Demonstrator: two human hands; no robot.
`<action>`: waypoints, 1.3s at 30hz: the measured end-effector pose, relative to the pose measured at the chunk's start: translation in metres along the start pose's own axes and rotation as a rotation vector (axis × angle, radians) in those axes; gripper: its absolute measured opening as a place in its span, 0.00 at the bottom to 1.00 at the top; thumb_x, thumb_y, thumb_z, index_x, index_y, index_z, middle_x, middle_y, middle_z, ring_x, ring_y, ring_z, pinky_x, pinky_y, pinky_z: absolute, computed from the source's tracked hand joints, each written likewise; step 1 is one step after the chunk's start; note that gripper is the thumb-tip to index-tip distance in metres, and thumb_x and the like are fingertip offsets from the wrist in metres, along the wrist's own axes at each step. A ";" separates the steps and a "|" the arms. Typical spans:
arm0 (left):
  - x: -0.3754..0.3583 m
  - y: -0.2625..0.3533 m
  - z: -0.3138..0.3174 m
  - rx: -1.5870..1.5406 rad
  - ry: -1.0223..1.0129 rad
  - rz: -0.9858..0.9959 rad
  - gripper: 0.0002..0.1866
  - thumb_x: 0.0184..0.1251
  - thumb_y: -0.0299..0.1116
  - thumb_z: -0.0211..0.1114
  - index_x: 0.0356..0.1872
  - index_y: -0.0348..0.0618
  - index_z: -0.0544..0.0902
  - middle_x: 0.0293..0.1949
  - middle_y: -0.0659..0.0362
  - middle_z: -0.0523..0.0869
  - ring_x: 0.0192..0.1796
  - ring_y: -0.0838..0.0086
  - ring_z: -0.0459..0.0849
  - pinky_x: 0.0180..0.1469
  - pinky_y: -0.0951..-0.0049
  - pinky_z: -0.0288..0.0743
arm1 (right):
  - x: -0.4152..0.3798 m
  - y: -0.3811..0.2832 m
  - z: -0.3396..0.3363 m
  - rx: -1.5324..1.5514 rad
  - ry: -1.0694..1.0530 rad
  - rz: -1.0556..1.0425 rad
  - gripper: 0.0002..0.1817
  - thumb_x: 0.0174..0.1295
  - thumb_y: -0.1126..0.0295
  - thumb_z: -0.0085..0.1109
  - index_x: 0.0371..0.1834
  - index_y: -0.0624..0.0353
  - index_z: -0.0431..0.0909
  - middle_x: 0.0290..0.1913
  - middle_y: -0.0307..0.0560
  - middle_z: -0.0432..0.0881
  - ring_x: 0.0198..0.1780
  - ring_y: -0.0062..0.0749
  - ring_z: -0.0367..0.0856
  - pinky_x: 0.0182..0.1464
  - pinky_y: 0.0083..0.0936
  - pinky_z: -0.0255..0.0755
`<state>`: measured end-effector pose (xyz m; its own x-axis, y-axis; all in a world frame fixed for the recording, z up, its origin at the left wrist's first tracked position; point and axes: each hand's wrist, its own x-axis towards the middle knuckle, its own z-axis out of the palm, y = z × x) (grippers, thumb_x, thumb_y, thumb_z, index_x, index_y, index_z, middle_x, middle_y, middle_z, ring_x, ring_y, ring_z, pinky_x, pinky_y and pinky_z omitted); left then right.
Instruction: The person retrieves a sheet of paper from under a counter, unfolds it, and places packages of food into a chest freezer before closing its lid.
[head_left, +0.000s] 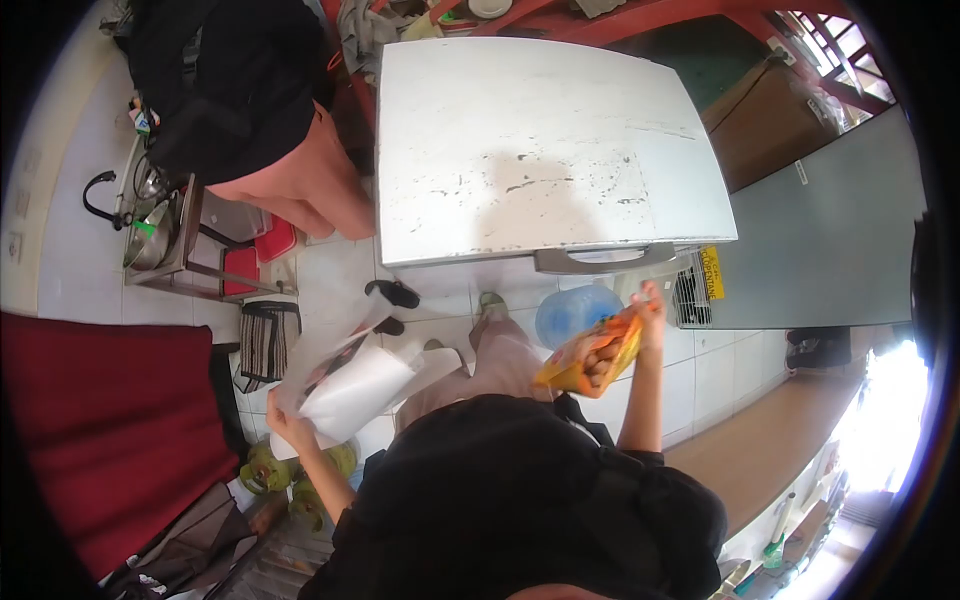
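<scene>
My left hand (290, 425) is closed on the edge of a white bag (352, 396), a wide sheet-like piece with a clear plastic part at its upper side. It hangs to the left of my body. Out to the right, my right hand (650, 312) grips the top corner of an orange and yellow food packet (580, 362). Round brown pieces (603, 362) show in the packet. Just in front of me is a white chest freezer (530, 140) with a scuffed lid and a grey handle; the lid looks down.
Another person in a black top and pink trousers (300, 170) stands at front left, beside a sink (155, 240). A blue water jug (575, 315) sits on the tiled floor near my feet. Green gas cylinders (265, 468) are at left; a grey-topped unit (810, 235) flanks the right.
</scene>
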<state>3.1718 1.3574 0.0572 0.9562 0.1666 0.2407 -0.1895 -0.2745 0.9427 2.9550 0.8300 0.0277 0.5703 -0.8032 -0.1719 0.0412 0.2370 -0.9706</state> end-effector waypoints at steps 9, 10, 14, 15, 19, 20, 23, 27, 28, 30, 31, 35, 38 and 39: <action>0.015 0.003 0.027 0.001 0.188 0.003 0.13 0.62 0.33 0.57 0.37 0.29 0.78 0.32 0.58 0.81 0.32 0.77 0.77 0.36 0.78 0.70 | 0.047 0.098 -0.019 0.200 -0.104 0.245 0.24 0.49 0.70 0.58 0.52 0.58 0.68 0.21 0.38 0.71 0.19 0.25 0.73 0.23 0.19 0.70; 0.016 0.002 0.026 0.036 0.155 0.019 0.12 0.62 0.32 0.57 0.37 0.29 0.78 0.32 0.59 0.81 0.32 0.77 0.77 0.36 0.78 0.70 | 0.053 0.095 -0.014 0.218 -0.125 0.215 0.25 0.49 0.70 0.58 0.53 0.58 0.68 0.22 0.38 0.71 0.19 0.25 0.73 0.23 0.18 0.70; 0.015 0.011 0.026 0.044 0.073 0.064 0.10 0.61 0.27 0.55 0.36 0.29 0.77 0.31 0.60 0.80 0.31 0.79 0.76 0.34 0.79 0.69 | 0.063 0.092 0.016 0.398 -0.041 0.194 0.16 0.52 0.66 0.61 0.42 0.55 0.70 0.17 0.31 0.64 0.15 0.18 0.65 0.18 0.16 0.63; 0.015 0.014 0.032 0.025 0.093 0.075 0.09 0.60 0.27 0.54 0.35 0.29 0.77 0.30 0.60 0.80 0.30 0.79 0.76 0.33 0.79 0.69 | 0.066 0.087 0.025 0.471 0.015 0.209 0.14 0.52 0.65 0.62 0.39 0.54 0.70 0.15 0.29 0.61 0.13 0.16 0.62 0.17 0.15 0.60; 0.006 0.019 0.027 0.058 0.149 0.030 0.10 0.61 0.28 0.54 0.33 0.29 0.77 0.30 0.61 0.79 0.30 0.79 0.76 0.33 0.79 0.68 | 0.055 0.059 0.048 0.575 0.152 0.356 0.09 0.54 0.66 0.60 0.35 0.49 0.70 0.11 0.27 0.57 0.10 0.14 0.50 0.15 0.13 0.54; 0.005 0.013 0.024 0.062 0.153 0.030 0.09 0.61 0.28 0.54 0.32 0.30 0.77 0.29 0.61 0.78 0.30 0.79 0.75 0.33 0.79 0.68 | 0.053 0.049 0.049 0.592 0.156 0.349 0.08 0.55 0.67 0.59 0.35 0.49 0.69 0.09 0.27 0.55 0.09 0.14 0.50 0.14 0.12 0.53; 0.004 0.009 0.015 0.076 0.147 0.020 0.09 0.61 0.28 0.53 0.29 0.31 0.75 0.28 0.61 0.76 0.30 0.79 0.74 0.33 0.80 0.68 | 0.061 -0.009 0.046 0.401 -0.054 0.147 0.16 0.57 0.58 0.56 0.45 0.53 0.69 0.21 0.35 0.68 0.20 0.23 0.67 0.24 0.22 0.65; 0.004 0.040 0.037 0.037 0.096 0.028 0.08 0.61 0.29 0.50 0.29 0.33 0.73 0.26 0.61 0.75 0.29 0.79 0.71 0.32 0.79 0.66 | 0.105 -0.143 0.087 0.335 -0.080 -0.088 0.19 0.60 0.55 0.52 0.45 0.59 0.69 0.14 0.32 0.64 0.14 0.17 0.60 0.22 0.15 0.58; 0.006 0.046 0.041 0.024 0.076 0.032 0.08 0.62 0.29 0.49 0.29 0.34 0.73 0.26 0.61 0.75 0.29 0.79 0.71 0.31 0.79 0.66 | 0.125 -0.165 0.090 0.398 -0.208 -0.147 0.19 0.60 0.55 0.51 0.44 0.59 0.70 0.14 0.31 0.63 0.14 0.16 0.58 0.21 0.15 0.56; 0.013 0.048 0.044 0.104 0.062 0.095 0.09 0.61 0.29 0.49 0.28 0.34 0.73 0.26 0.61 0.75 0.29 0.78 0.72 0.31 0.78 0.66 | 0.160 -0.209 0.113 0.515 -0.339 -0.233 0.18 0.61 0.54 0.49 0.42 0.58 0.71 0.13 0.30 0.61 0.14 0.16 0.55 0.20 0.15 0.52; 0.016 0.050 0.045 0.148 0.052 0.125 0.09 0.60 0.29 0.49 0.27 0.34 0.73 0.26 0.61 0.75 0.29 0.78 0.72 0.31 0.77 0.67 | 0.170 -0.233 0.132 0.568 -0.339 -0.256 0.17 0.62 0.54 0.48 0.42 0.57 0.72 0.13 0.31 0.60 0.14 0.16 0.54 0.19 0.16 0.51; 0.038 0.061 0.064 0.373 0.070 0.327 0.10 0.58 0.30 0.49 0.27 0.33 0.75 0.28 0.59 0.76 0.29 0.75 0.74 0.32 0.76 0.68 | 0.227 -0.309 0.176 0.535 -0.503 -0.276 0.18 0.60 0.52 0.50 0.38 0.57 0.73 0.13 0.34 0.63 0.14 0.19 0.58 0.20 0.18 0.59; 0.037 0.032 0.066 0.007 0.156 0.059 0.12 0.63 0.31 0.50 0.40 0.32 0.76 0.36 0.57 0.80 0.36 0.73 0.78 0.39 0.74 0.71 | 0.280 -0.358 0.202 0.444 -0.445 -0.302 0.19 0.54 0.53 0.58 0.36 0.59 0.73 0.17 0.43 0.71 0.15 0.29 0.70 0.18 0.24 0.68; 0.037 0.023 0.066 0.077 0.130 0.099 0.13 0.64 0.31 0.50 0.42 0.32 0.75 0.37 0.56 0.79 0.37 0.72 0.78 0.40 0.74 0.72 | 0.292 -0.376 0.221 0.388 -0.309 -0.400 0.19 0.51 0.54 0.61 0.35 0.58 0.72 0.18 0.48 0.74 0.14 0.34 0.72 0.15 0.25 0.70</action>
<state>3.2180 1.2944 0.0727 0.8956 0.2550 0.3644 -0.2593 -0.3664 0.8936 3.2870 0.6274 0.3795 0.6569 -0.6898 0.3042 0.5616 0.1785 -0.8079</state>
